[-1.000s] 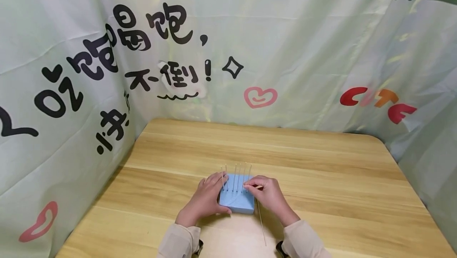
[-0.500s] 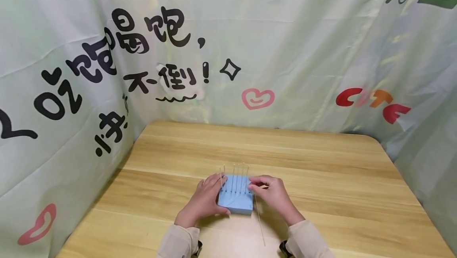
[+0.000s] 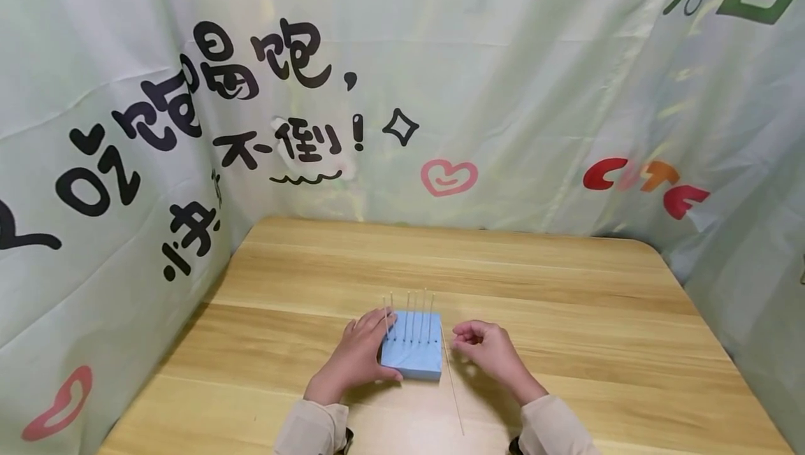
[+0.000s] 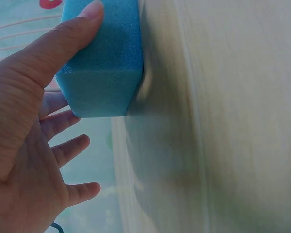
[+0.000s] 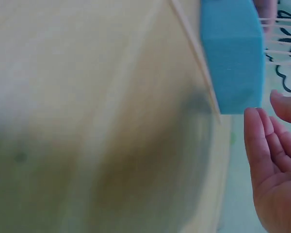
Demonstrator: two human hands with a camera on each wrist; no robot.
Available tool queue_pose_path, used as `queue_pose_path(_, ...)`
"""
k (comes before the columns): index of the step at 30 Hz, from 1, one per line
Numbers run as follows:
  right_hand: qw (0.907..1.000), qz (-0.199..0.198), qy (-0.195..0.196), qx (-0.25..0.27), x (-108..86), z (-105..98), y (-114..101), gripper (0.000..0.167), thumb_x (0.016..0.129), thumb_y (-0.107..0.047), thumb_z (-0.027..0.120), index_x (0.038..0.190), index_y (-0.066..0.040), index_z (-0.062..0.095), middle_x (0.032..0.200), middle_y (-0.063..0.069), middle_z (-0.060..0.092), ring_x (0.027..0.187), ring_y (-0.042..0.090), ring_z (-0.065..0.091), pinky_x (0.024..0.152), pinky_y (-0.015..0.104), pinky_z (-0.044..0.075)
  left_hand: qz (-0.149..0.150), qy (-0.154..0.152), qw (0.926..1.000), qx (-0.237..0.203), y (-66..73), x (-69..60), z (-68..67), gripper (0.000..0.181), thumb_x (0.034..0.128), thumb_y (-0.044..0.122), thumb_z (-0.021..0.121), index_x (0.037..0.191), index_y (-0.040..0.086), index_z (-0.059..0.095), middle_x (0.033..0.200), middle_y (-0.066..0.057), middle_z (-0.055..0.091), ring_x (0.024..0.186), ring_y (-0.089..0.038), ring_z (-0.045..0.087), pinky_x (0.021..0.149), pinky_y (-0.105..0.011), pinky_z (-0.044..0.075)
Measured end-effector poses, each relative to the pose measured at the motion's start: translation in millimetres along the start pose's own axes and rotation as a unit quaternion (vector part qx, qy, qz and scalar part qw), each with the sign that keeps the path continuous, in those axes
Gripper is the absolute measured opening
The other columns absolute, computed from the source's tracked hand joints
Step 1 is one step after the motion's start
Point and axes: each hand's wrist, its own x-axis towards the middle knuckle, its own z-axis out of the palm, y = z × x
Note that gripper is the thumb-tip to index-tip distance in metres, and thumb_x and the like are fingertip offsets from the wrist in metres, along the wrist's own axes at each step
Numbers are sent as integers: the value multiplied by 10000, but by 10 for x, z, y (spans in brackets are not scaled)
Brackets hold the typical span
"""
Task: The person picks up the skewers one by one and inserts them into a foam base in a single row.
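A blue foam block [image 3: 411,360] sits on the table with several thin wooden sticks [image 3: 430,319] standing upright in its holes. My left hand [image 3: 357,350] grips its left side. In the left wrist view the thumb presses one face of the block [image 4: 99,92], while the other fingers reach past it, partly hidden. Right of the block, my right hand [image 3: 493,356] hovers apart from it with loosely bent fingers, holding nothing. Between that hand and the block lies a loose stick [image 3: 453,381], seen also as a pale stick [image 5: 198,56] in the right wrist view.
The wooden table [image 3: 566,315] has rounded far corners. A printed cloth curtain [image 3: 534,105] with black characters, hearts and coloured letters hangs behind it and along its left and right sides.
My right hand has drawn away from the block's right edge toward the right. The left hand keeps its grip, and the upright sticks and loose stick look the same.
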Motion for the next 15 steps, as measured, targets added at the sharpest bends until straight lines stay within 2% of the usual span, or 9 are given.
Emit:
queue_pose_path(7,9988,58,-359,-316,-57,90,87,138,761,-27,748,827,-14,628,683,-3,586,557,95,532,460,211,471,15,19,10000,5,-4,-3,4,1031,602,495,840,1426,59,399,1501,-91,337,1362,-315,303,1061,-589,246)
queue_pose_path(15,9942,-303,-289,-991,-64,175,74,203,690,-51,791,767,-35,603,651,-45,551,596,68,501,538,194,451,38,51,10000,-22,-4,-6,4,1033,597,493,841,1423,54,403,1499,-98,340,1360,-321,302,1063,-590,242)
